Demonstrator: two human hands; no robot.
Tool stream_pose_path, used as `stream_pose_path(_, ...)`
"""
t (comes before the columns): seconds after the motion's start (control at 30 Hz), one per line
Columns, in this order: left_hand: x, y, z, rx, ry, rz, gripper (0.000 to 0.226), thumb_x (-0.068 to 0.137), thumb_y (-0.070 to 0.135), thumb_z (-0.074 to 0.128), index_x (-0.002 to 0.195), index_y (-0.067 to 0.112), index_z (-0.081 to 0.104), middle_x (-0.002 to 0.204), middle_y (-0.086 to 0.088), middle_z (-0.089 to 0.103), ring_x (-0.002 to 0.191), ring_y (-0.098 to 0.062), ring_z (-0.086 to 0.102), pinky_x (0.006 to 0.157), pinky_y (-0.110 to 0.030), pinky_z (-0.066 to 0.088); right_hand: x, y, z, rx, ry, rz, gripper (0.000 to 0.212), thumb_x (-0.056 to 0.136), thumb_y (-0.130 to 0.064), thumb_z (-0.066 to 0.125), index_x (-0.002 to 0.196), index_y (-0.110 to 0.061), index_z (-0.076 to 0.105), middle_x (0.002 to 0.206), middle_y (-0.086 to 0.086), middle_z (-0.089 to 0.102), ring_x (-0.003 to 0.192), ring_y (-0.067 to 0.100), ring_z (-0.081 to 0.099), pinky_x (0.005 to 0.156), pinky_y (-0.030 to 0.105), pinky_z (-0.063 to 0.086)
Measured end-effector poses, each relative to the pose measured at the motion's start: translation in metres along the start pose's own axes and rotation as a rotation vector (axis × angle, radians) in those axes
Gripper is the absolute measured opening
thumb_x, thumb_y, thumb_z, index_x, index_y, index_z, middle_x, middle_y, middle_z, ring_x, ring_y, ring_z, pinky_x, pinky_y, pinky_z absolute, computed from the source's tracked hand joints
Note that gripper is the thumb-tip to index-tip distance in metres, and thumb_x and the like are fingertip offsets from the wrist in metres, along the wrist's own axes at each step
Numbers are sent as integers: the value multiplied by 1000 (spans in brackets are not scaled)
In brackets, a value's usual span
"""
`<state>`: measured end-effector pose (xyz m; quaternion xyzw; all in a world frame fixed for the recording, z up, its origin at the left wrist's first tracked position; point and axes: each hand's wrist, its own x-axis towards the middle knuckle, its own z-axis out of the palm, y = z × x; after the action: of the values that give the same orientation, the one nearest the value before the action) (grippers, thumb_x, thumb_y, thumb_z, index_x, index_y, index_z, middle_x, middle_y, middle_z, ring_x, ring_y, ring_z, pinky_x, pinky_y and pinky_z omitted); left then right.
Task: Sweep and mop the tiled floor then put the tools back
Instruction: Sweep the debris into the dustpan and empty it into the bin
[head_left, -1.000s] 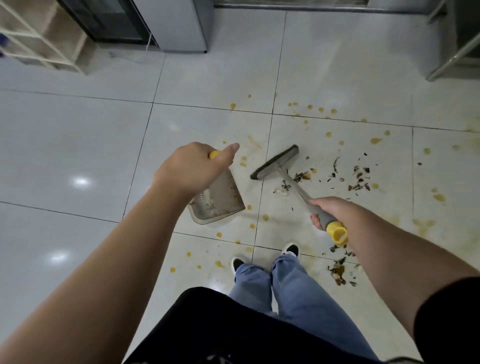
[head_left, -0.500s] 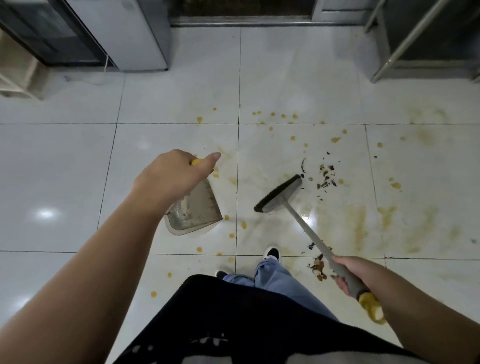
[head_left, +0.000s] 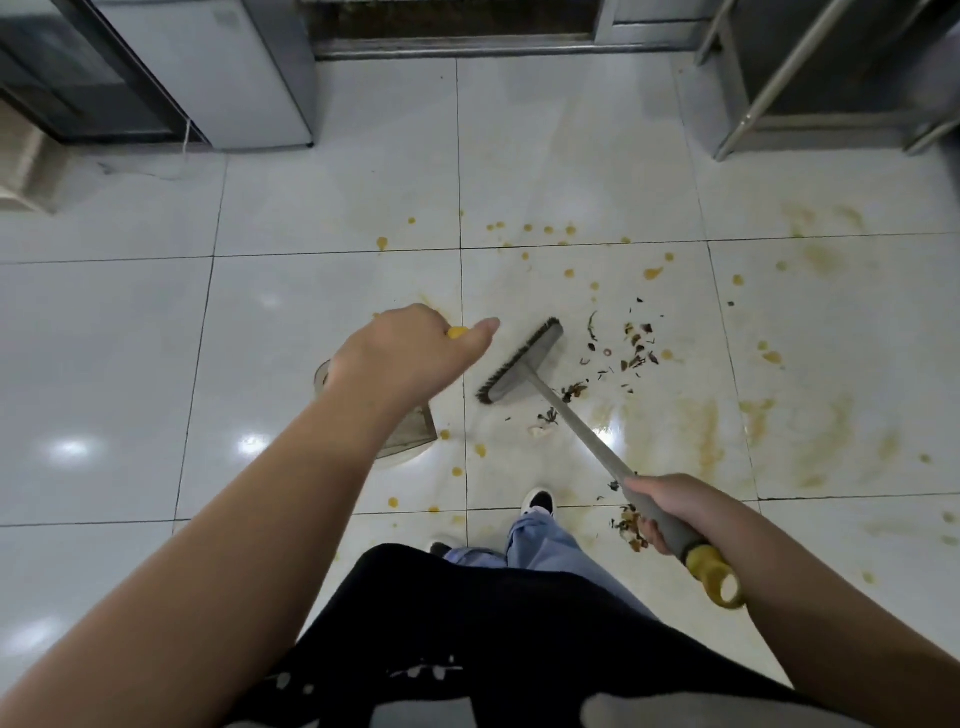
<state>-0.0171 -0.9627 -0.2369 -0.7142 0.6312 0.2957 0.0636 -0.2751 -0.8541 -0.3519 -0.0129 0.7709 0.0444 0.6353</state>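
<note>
My left hand (head_left: 410, 353) grips the yellow-tipped handle of a grey dustpan (head_left: 408, 434), which hangs over the floor mostly hidden under my wrist. My right hand (head_left: 670, 506) holds the grey handle of a small broom (head_left: 522, 364) near its yellow end. The brush head rests on the white tiled floor (head_left: 571, 156) just right of the dustpan. Dark leaf scraps (head_left: 631, 345) lie scattered to the right of the brush. A second small heap of scraps (head_left: 626, 525) lies by my right hand. Yellow drops and smears stain the tiles.
A grey cabinet (head_left: 208, 73) and a dark glass-fronted unit (head_left: 67, 67) stand at the back left. Metal table legs (head_left: 769, 83) stand at the back right. My shoe (head_left: 537, 501) and jeans are just below the broom handle.
The brush head has moved up and right, closer to the leaf scraps. My left hand with the dustpan has shifted right, towards the brush.
</note>
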Motion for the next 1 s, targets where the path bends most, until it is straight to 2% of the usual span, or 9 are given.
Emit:
stream_pose_path(0.07,-1,8,6,3,1,24,61,78,75,33,63,20,53,66,2,61,68,-18,60,50,-24,31,3,-15,13,-27,-18,1,34,92,-35,55,79,-6,43,61,7,42,26,13,40,31,15,38)
stream_pose_path(0.13,-2,12,8,-6,13,34,61,77,74,34,57,19,47,64,2,61,64,-16,59,49,-24,31,5,-30,24,-86,0,27,39,92,-40,53,78,-6,43,64,8,42,39,15,41,32,15,39)
stream_pose_path(0.27,-2,5,2,-30,6,3,63,76,75,34,70,18,61,64,1,61,66,-18,61,56,-26,41,14,-42,28,-193,46,33,44,92,-45,52,78,-4,43,74,12,43,55,19,42,32,22,45)
stream_pose_path(0.43,0,-11,-9,-71,45,-29,61,78,72,37,55,15,43,58,-1,60,58,-20,60,58,-26,44,24,-19,-1,-139,88,64,40,92,-42,53,88,-3,48,69,9,44,40,14,40,31,14,39)
stream_pose_path(0.53,1,-14,-13,-120,50,-44,62,78,71,37,53,15,43,53,-1,60,54,-21,59,66,-32,50,28,-1,-26,-123,123,70,46,91,-47,54,82,-2,50,66,11,47,40,15,44,31,15,40)
stream_pose_path(0.67,4,1,-13,-127,40,-58,64,79,71,38,54,12,47,54,-3,58,61,-25,60,72,-34,50,33,22,-44,-44,116,121,46,89,-47,55,86,-1,53,63,11,46,24,14,41,30,17,40)
stream_pose_path(0.73,2,12,-8,-130,14,-51,63,79,71,38,55,13,47,54,-2,58,62,-24,60,69,-32,48,37,37,-51,-41,103,124,47,90,-49,52,89,-3,53,54,9,46,23,14,39,32,17,40)
stream_pose_path(0.83,-1,23,2,-106,-17,-31,61,79,69,40,53,14,48,52,1,59,52,-19,57,61,-27,44,41,59,-60,-80,69,117,52,94,-55,42,92,-4,49,42,6,43,33,16,36,40,23,36)
stream_pose_path(1.0,0,30,7,-135,-13,-23,61,78,68,41,53,13,51,47,1,58,45,-17,56,61,-27,48,31,89,-72,38,77,149,47,93,-50,48,95,-3,45,36,9,45,24,15,40,33,18,40)
